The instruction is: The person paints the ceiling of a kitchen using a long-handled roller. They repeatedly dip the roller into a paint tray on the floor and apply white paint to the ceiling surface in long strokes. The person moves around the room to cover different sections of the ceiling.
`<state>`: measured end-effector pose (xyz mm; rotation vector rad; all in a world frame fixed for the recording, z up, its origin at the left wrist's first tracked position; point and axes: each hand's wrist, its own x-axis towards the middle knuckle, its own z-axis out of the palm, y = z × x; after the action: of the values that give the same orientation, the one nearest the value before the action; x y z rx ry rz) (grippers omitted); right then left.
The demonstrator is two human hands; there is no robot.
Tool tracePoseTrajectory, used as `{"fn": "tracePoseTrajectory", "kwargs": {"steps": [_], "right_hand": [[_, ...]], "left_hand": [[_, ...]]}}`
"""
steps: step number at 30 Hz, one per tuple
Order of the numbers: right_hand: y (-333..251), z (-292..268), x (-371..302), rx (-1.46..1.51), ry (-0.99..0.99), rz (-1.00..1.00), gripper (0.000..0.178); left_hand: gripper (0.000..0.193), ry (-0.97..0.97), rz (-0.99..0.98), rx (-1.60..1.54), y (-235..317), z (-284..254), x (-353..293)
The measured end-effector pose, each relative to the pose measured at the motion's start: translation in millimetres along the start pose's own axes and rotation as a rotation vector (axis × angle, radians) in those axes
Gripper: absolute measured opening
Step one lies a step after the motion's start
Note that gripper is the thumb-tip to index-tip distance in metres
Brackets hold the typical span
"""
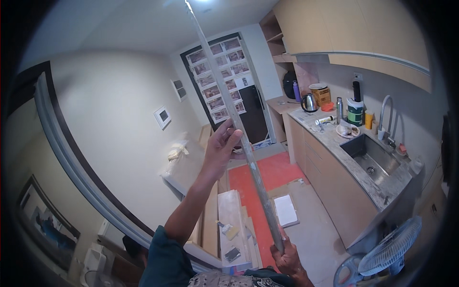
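Observation:
A long, straight grey pole (pixel 260 186), scuffed and spotted with pale marks, runs steeply from low in front of me up toward the ceiling. My left hand (pixel 222 146) grips it around the middle, thumb on the near side and fingers partly hidden behind. Lower down, my right hand (pixel 289 259) is wrapped around the bottom end. The pole leans to the left at its top, close to a bright ceiling light. Whether its tip touches the ceiling I cannot tell.
Below my left arm, a paintbrush (pixel 229 231) lies on a pale board (pixel 228 203). A kitchen counter (pixel 319 125) with a sink (pixel 370 160) and kettle (pixel 309 103) runs along the right. A fan (pixel 392 246) stands at lower right. Red sheeting (pixel 267 172) covers some floor.

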<state>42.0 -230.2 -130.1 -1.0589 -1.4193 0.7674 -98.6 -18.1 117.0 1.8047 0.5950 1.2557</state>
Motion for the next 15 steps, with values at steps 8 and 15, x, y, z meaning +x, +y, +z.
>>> {"fn": "tracePoseTrajectory", "kwargs": {"steps": [8,15], "right_hand": [[-4,17,24,0.056,-0.024,-0.055,0.064],[-32,45,87,0.127,-0.098,0.005,0.067]], "left_hand": [[0.056,0.031,0.049,0.079,10,-26,17],[0.044,0.082,0.05,0.116,8,-70,70]]}}
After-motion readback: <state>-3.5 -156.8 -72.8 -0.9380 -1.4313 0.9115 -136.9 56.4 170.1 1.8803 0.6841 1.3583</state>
